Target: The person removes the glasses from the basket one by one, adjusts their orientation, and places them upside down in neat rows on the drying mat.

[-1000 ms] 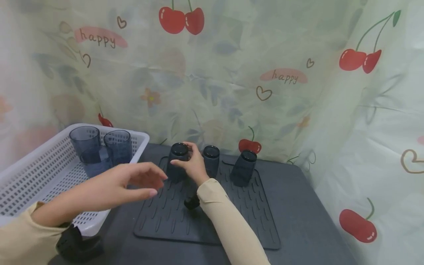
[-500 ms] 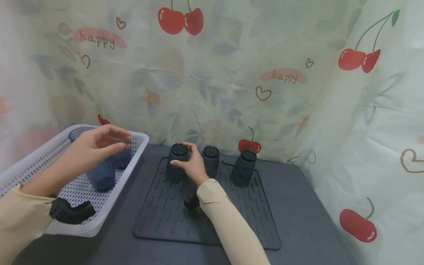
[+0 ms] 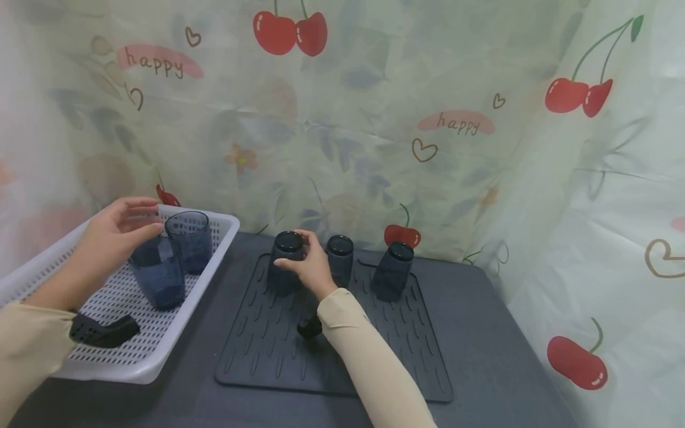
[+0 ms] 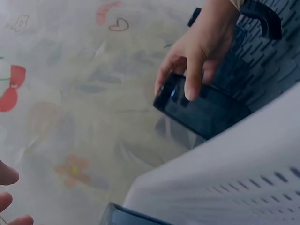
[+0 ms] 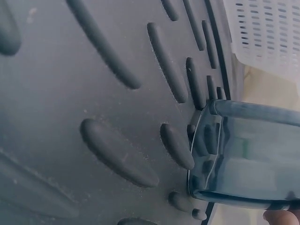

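Note:
My right hand (image 3: 314,267) grips an upside-down dark blue drinking glass (image 3: 283,279), thumb and fingers around its upper part. Its rim meets the ribbed black drying mat (image 3: 267,351), as the right wrist view shows. Two more inverted glasses stand on the mat, a middle glass (image 3: 341,255) partly behind my hand and a right-hand glass (image 3: 393,273). My left hand (image 3: 112,241) hovers over the white basket (image 3: 232,229), fingers loosely bent and apart. Inside the basket are a front glass (image 3: 160,276) and a back glass (image 3: 191,241), rims up; my left hand hides what lies behind it.
The dark table (image 3: 481,345) extends right of the mat. A patterned curtain (image 3: 342,148) hangs behind and along the right side. The basket's raised right wall stands between the glasses in it and the mat.
My left hand has moved left, from above the gap beside the mat to over the basket's glasses. The front basket glass has come into fuller view. My right hand has stayed on its glass.

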`<control>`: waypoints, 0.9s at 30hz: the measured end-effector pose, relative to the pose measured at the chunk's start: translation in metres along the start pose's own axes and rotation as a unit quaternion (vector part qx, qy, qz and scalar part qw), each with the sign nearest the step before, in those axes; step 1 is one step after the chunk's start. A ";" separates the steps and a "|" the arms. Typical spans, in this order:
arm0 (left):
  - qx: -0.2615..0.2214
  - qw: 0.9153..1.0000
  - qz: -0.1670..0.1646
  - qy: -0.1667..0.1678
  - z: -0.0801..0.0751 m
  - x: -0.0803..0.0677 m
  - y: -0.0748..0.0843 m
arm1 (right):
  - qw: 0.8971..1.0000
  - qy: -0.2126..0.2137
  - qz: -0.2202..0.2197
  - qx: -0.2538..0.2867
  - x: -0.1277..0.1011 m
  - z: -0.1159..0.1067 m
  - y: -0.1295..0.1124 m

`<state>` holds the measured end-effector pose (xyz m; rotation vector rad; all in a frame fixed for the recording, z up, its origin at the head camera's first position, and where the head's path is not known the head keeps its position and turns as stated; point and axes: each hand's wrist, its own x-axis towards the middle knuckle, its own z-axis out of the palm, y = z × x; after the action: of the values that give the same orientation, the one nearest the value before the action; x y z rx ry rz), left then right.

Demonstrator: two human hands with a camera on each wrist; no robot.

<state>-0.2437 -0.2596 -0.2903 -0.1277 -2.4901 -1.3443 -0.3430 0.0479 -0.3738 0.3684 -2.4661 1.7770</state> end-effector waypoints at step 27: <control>0.063 0.985 -0.080 -0.137 -0.001 0.015 -0.032 | 1.000 -0.005 0.000 -0.008 0.000 -0.001 -0.001</control>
<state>-0.2645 -0.2788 -0.3110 -0.0924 -2.8638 -1.2998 -0.3430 0.0487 -0.3728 0.3758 -2.4858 1.7577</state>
